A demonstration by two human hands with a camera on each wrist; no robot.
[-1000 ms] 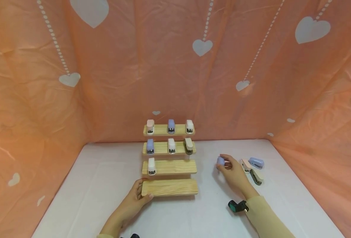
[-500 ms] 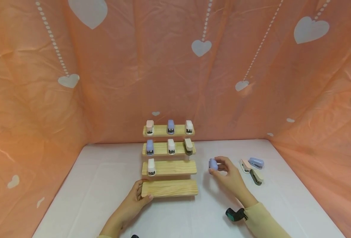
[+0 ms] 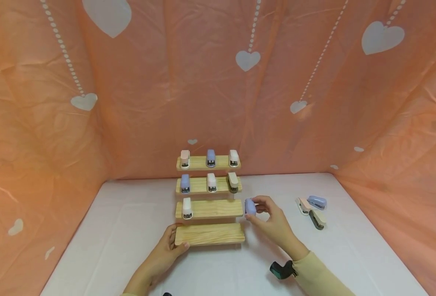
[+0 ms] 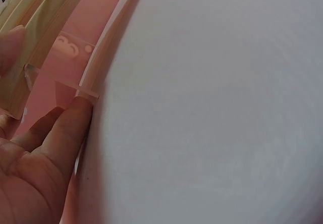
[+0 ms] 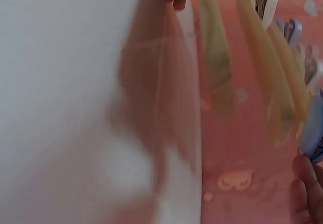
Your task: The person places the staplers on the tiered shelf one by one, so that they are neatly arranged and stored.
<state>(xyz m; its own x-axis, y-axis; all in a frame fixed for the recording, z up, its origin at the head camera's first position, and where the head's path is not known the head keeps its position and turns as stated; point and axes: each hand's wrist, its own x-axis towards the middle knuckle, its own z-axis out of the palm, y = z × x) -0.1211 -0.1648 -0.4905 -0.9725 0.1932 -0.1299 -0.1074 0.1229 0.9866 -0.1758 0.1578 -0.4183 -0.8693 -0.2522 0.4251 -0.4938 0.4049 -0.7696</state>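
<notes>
My right hand [image 3: 275,224] pinches a small purple stapler [image 3: 250,206] at the right end of the third shelf from the top. In the right wrist view, that stapler [image 5: 314,130] shows at the right edge above the fingertips. My left hand [image 3: 166,250] grips the left end of the lowest wooden shelf [image 3: 210,234], thumb on its front. In the left wrist view, fingers [image 4: 65,133] reach under the shelf by a clear plastic support [image 4: 75,91]. A white stapler [image 3: 187,208] stands at the left of the third shelf [image 3: 218,209].
The upper shelf [image 3: 222,162] bears pink, purple and white staplers; the second shelf [image 3: 197,185] bears purple, white and beige ones. On the white table [image 3: 125,230] at right lie a pink stapler [image 3: 303,205], a purple stapler [image 3: 317,202] and a beige stapler [image 3: 317,219].
My right hand has moved left with the purple stapler, from near the loose staplers to the third shelf's right end. The left hand keeps its hold on the lowest shelf.
</notes>
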